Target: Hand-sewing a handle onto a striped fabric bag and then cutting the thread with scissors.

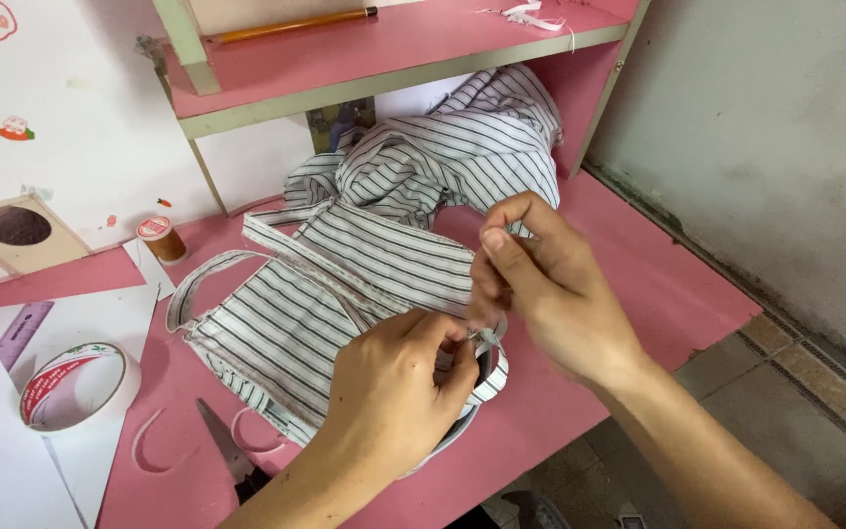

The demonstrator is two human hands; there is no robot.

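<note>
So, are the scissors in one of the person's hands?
No: the scissors lie on the pink table, while the left hand and right hand pinch a strap of the striped cloth.

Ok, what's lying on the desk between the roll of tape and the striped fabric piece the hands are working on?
In the head view, a pair of scissors lies on the pink desk between the tape roll and the striped fabric, handles toward the tape roll.

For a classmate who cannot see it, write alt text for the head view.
Two hands, left hand and right hand, pinch a narrow strap of a striped cloth on a pink desk. A tape roll, scissors, a thread spool and a ruler lie to the left.
</note>
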